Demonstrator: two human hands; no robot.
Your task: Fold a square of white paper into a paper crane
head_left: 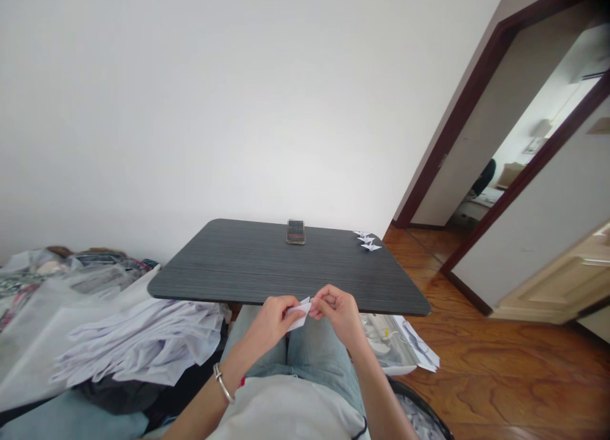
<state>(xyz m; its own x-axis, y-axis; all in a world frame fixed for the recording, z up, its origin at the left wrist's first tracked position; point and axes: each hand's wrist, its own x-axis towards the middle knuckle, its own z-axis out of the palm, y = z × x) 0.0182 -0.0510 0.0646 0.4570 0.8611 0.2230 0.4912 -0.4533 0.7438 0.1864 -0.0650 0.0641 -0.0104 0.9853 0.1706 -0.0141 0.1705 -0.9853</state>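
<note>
- Folded paper (pixel 299 314): hovering at the table (pixel 238 262)'s six-o'clock edge.
- Left hand (pixel 275 315): grip clamping it, seemingly for steadiness.
- Right hand (pixel 337 306): grip bunching at its three-o'clock tip; whether clamping, cannot tell.

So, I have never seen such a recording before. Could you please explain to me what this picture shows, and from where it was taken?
There is no machine here: these are a person's two bare hands. The one picture comes from a camera worn on that person's head, looking forward and down. The left hand holds a piece of folded white paper. The right hand has its fingertips at the paper's edge; whether they grip it is unclear. On the dark table lie a phone-like object and, towards the right corner, small folded paper shapes.
</note>
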